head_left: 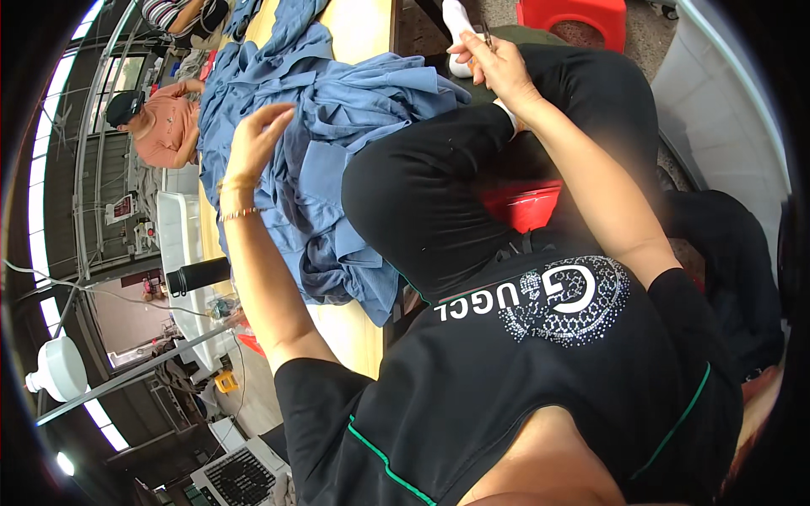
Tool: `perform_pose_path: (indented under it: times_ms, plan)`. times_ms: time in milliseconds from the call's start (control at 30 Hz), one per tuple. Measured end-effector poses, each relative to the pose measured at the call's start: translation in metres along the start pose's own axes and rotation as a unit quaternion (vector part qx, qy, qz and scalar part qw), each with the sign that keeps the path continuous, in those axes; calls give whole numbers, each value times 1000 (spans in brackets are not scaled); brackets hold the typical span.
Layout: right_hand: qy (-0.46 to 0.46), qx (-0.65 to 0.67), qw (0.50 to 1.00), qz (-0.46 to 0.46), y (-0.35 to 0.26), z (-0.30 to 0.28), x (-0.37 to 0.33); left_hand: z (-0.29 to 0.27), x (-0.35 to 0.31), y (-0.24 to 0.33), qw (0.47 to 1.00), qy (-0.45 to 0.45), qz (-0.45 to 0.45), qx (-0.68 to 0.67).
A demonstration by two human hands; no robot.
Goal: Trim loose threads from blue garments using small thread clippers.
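Note:
A heap of blue cloth garments [337,110] covers much of the light wooden table to the left of my legs. Above its left part hovers my left hand [256,142], fingers loosely curved and thumb a little apart, with nothing visible in it. My right hand [499,72] is raised over my crossed legs, near a white-socked foot [458,34]. A small dark metal tool, like thread snips [487,35], sticks up from between its closed fingers; most of the tool is hidden by the hand.
The wooden table [359,29] shows bare wood at the far end. A black bottle [198,277] stands left of my left forearm, by a white plastic bin [173,228]. Red stools [582,21] sit ahead and beneath my legs. Another person [164,126] is across the table.

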State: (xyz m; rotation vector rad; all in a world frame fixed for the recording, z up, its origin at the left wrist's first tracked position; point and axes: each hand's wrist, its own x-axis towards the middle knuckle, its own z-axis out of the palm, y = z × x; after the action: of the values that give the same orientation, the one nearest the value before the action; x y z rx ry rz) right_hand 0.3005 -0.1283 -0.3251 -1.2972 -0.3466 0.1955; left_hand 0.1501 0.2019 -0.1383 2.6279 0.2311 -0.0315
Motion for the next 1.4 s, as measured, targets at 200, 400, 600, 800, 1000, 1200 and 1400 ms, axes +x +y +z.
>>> perform_pose_path:
  times_ms: [200, 400, 600, 800, 1000, 1200, 1400]
  plan:
    - [-40, -60, 997, -3, -19, -3, -10, 35, 58, 3, 995, -8, 82, 55]
    - [-64, -89, 994, 18, -11, -28, -23, 56, 87, -2, 995, -41, 82, 25]
    - [-141, -98, 985, 29, -1, -25, -20, 82, 89, 7, 988, -108, 80, 74]
    - [-155, -101, 981, 50, -1, -3, -6, 71, 70, 4, 976, -125, 107, -143]
    - [-110, -88, 975, 174, 10, 25, 28, 56, 59, 15, 970, -164, 84, -158]
    - [-205, -59, 923, 321, 70, 25, 52, 39, 88, -12, 963, -184, 37, -195]
    - [-213, 30, 932, 291, 64, 21, 48, 39, 133, -34, 976, -95, 190, 46]
